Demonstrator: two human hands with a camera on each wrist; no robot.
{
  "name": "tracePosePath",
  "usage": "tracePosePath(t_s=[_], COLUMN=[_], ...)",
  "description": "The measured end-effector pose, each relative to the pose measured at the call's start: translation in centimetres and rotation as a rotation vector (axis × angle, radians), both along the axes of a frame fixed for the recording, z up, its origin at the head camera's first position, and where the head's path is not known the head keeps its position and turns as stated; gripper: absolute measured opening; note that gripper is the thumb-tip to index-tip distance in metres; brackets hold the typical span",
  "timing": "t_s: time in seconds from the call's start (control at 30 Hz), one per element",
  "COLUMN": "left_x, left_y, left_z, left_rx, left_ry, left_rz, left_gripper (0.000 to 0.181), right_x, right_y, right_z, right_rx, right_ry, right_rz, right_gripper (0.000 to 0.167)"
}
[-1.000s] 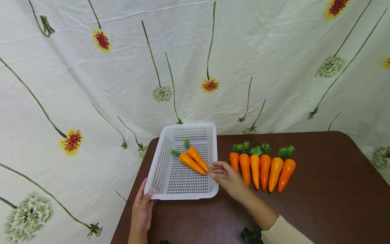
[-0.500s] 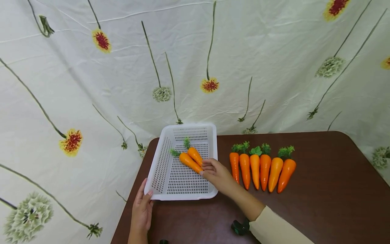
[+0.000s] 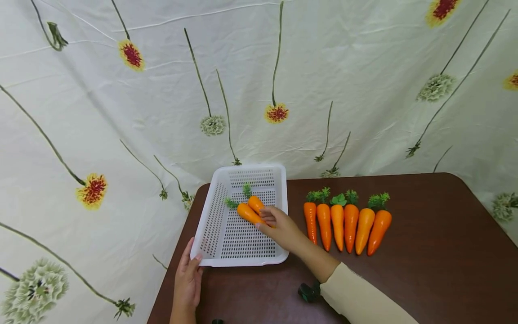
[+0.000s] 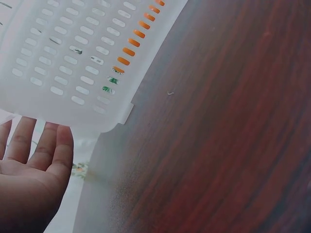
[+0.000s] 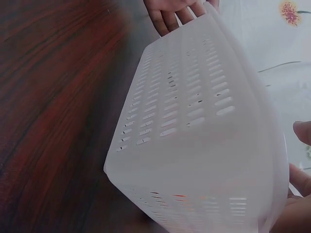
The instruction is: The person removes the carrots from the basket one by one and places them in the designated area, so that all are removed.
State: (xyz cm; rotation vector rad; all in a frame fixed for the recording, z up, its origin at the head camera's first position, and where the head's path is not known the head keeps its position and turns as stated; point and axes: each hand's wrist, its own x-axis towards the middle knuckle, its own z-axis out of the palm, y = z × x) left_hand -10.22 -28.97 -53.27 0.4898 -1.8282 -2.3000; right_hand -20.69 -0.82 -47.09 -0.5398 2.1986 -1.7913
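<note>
A white perforated plastic basket (image 3: 238,262) stands on the left of the table, two orange carrots with green tops inside it. My left hand (image 3: 189,281) holds its near left corner, thumb on the rim and fingers against the outside, as the left wrist view shows of those fingers (image 4: 41,145). Over the basket's right side, my right hand (image 3: 281,229) reaches in at the carrots' narrow ends. It partly covers the front carrot (image 3: 247,213) and the rear carrot (image 3: 255,203). In the right wrist view its thumb (image 5: 303,132) and a finger (image 5: 300,180) stand apart.
Several carrots (image 3: 337,227) lie side by side on the dark brown table (image 3: 437,243), right of the basket, tops pointing away. A white cloth with printed flowers (image 3: 323,58) hangs behind the table. A black device (image 3: 308,292) sits at the right wrist.
My right hand has moved left, from the basket's right rim to over the carrots inside. My left hand keeps its hold on the corner. The carrots look unmoved.
</note>
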Motion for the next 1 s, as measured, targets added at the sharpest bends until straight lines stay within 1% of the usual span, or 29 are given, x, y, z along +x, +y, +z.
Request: tracePosePath(t_s=[0.13, 0.37, 0.6, 0.73, 1.0], left_x=[0.0, 0.0, 0.0, 0.0, 0.1], left_y=[0.0, 0.0, -0.1, -0.1, 0.0], left_z=[0.1, 0.0, -0.1, 0.0, 0.0], left_rx=[0.000, -0.014, -0.022, -0.021, -0.015], left_ry=[0.004, 0.008, 0.010, 0.014, -0.002], left_rz=[-0.002, -0.007, -0.002, -0.007, -0.009], left_gripper=[0.056, 0.057, 0.059, 0.059, 0.057], right_x=[-0.6, -1.5, -2.2, -2.7, -3.2], right_y=[-0.5, -1.3, -2.1, -2.7, -3.9], right_z=[0.2, 0.3, 0.3, 0.1, -0.3], right_rx=[0.045, 0.047, 0.086, 0.080, 0.076], right_ry=[-0.005, -0.022, -0.047, -0.074, -0.153], right_rz=[0.000, 0.016, 0.026, 0.031, 0.000], right_gripper=[0.049, 0.052, 0.055, 0.057, 0.060])
